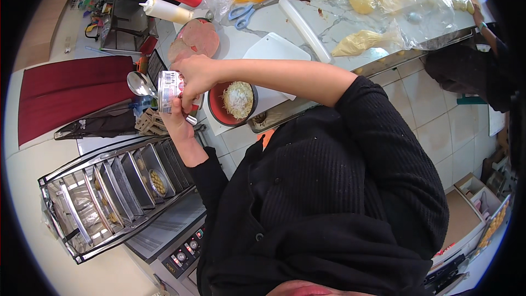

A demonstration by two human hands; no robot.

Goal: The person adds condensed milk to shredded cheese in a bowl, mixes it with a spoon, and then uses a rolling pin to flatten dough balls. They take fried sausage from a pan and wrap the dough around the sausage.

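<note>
The person's left hand (179, 123) and right hand (198, 75) both grasp a can (169, 90); a spoon (141, 83) juts out leftward, its holder seemingly the left hand. Just right sits a red bowl (218, 108) of shredded food (239, 100); beyond lie round pink slices (200, 35) and a white board (276, 49).

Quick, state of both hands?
Left hand: closed on the tin can, apparently pinning the spoon against it.
Right hand: closed on the same can, fingers curled; exact fingertip grip hidden.
</note>
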